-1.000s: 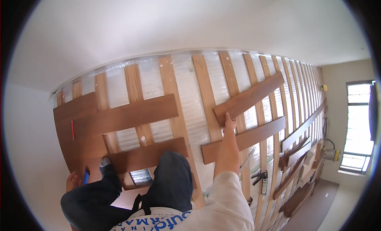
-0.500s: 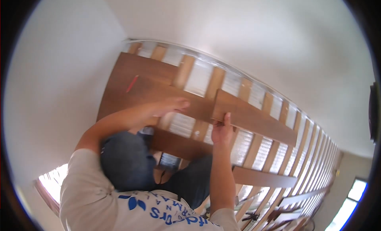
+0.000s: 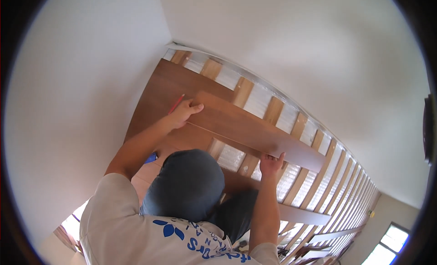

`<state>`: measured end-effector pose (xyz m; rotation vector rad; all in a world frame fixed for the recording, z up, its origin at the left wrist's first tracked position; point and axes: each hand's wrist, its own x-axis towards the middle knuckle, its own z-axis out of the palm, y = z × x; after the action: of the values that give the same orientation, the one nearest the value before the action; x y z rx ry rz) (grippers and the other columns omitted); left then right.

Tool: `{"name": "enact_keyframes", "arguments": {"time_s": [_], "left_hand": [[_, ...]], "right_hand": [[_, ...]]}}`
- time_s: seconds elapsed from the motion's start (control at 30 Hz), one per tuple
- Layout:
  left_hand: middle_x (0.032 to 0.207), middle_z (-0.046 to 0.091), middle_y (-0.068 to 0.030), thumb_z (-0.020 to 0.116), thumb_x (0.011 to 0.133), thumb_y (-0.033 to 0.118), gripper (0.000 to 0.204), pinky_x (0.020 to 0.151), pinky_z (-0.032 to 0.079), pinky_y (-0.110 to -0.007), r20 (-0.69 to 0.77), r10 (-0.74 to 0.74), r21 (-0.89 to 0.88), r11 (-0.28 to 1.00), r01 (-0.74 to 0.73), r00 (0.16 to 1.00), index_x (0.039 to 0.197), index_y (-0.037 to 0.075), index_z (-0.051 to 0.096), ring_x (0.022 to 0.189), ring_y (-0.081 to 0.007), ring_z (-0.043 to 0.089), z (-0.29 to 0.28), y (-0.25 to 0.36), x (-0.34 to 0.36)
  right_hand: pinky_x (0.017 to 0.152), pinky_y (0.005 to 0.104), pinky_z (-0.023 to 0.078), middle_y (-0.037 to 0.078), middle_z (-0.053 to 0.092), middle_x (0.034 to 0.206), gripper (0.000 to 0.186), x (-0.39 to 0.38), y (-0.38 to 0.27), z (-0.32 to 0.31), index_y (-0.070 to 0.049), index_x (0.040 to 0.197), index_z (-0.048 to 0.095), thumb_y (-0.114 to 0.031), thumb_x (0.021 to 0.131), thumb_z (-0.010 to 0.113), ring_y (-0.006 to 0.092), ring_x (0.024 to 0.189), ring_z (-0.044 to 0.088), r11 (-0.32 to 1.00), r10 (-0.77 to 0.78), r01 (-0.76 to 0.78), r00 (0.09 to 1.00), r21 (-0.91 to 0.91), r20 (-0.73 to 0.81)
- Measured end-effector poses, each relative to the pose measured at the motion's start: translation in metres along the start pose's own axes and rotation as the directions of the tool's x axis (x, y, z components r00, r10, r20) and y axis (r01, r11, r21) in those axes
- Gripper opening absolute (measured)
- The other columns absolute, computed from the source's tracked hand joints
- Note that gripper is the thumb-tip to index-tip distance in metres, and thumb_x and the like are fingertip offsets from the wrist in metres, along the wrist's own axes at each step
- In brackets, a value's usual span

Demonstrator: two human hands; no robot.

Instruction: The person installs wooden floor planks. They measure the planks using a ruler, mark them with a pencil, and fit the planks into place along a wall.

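A long brown wooden floorboard (image 3: 246, 128) lies slantwise in front of me, above laid boards and bare battens. My left hand (image 3: 184, 113) grips its left end, thumb on the top face. Farther right, my right hand (image 3: 271, 164) holds the near edge with its fingers, the palm underneath. Beside my left hand a red pencil (image 3: 176, 104) rests on the laid floorboards (image 3: 157, 85) in the corner.
Pale wooden battens (image 3: 273, 111) run in rows over silvery foil sheeting (image 3: 258, 99) toward the right. Another loose board (image 3: 302, 215) lies across them near my right arm. White walls (image 3: 91, 82) border the left and far sides. My bent knee (image 3: 189, 187) is close below the board.
The floorboard has moved left, its left end now over the laid boards. My left hand, free before, has taken hold of that end. My right hand has shifted along the near edge.
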<state>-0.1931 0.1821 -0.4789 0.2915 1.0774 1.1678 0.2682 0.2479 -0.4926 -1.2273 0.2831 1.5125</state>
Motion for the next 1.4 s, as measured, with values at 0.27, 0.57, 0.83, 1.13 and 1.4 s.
{"name": "enact_keyframes", "arguments": {"time_s": [0.27, 0.57, 0.83, 1.13, 1.4], "left_hand": [[0.137, 0.071, -0.0101, 0.08, 0.1, 0.027, 0.052, 0.109, 0.056, -0.041, -0.139, -0.024, 0.031, 0.999, 0.029, 0.99, 0.142, 0.003, 0.062, 0.126, -0.0245, 0.069, -0.134, 0.122, 0.097], [0.133, 0.075, -0.0133, 0.069, 0.106, 0.05, 0.062, 0.107, 0.05, -0.038, -0.373, 0.42, 0.732, 0.682, -0.016, 0.828, 0.142, 0.0, 0.068, 0.122, -0.0239, 0.068, -0.198, 0.151, 0.191], [0.143, 0.068, -0.0248, 0.054, 0.114, 0.047, 0.06, 0.115, 0.046, -0.042, -0.233, 0.659, 0.952, 0.306, 0.028, 0.716, 0.146, -0.004, 0.062, 0.135, -0.0386, 0.062, -0.182, 0.121, 0.214], [0.139, 0.072, -0.0171, 0.046, 0.117, 0.036, 0.048, 0.112, 0.049, -0.04, -0.278, 0.791, 0.942, 0.335, -0.006, 0.544, 0.144, 0.004, 0.068, 0.13, -0.0361, 0.066, -0.191, 0.103, 0.225], [0.137, 0.073, -0.0181, 0.042, 0.116, 0.029, 0.044, 0.109, 0.052, -0.04, -0.254, 0.82, 0.955, 0.295, 0.0, 0.513, 0.139, 0.003, 0.07, 0.128, -0.035, 0.068, -0.18, 0.103, 0.224]], "right_hand": [[0.11, 0.0534, 0.055, 0.012, 0.061, 0.144, 0.04, 0.11, 0.036, 0.09, -0.004, 0.146, 0.054, -0.03, 0.117, 0.05, 0.0323, 0.133, 0.059, 0.999, -0.01, 0.013, 0.996, -0.036, 0.085], [0.104, 0.0479, 0.058, 0.008, 0.069, 0.126, 0.024, 0.154, 0.103, 0.14, -0.013, 0.135, 0.059, -0.024, 0.114, 0.06, 0.0259, 0.113, 0.068, 0.971, -0.113, 0.13, 0.989, -0.202, 0.092], [0.089, 0.0386, 0.059, 0.009, 0.072, 0.11, 0.036, 0.149, 0.076, 0.136, -0.006, 0.126, 0.063, -0.038, 0.109, 0.068, 0.0237, 0.101, 0.071, 0.789, -0.025, 0.048, 0.999, -0.612, 0.045], [0.073, 0.0328, 0.062, 0.016, 0.079, 0.107, 0.055, 0.143, 0.086, 0.145, 0.003, 0.122, 0.067, -0.05, 0.111, 0.059, 0.0229, 0.089, 0.077, 0.599, -0.118, 0.119, 0.991, -0.792, 0.06], [0.078, 0.0342, 0.062, 0.017, 0.077, 0.112, 0.058, 0.144, 0.085, 0.139, 0.004, 0.127, 0.064, -0.052, 0.111, 0.059, 0.0242, 0.092, 0.077, 0.63, -0.09, 0.103, 0.994, -0.77, 0.06]]}}
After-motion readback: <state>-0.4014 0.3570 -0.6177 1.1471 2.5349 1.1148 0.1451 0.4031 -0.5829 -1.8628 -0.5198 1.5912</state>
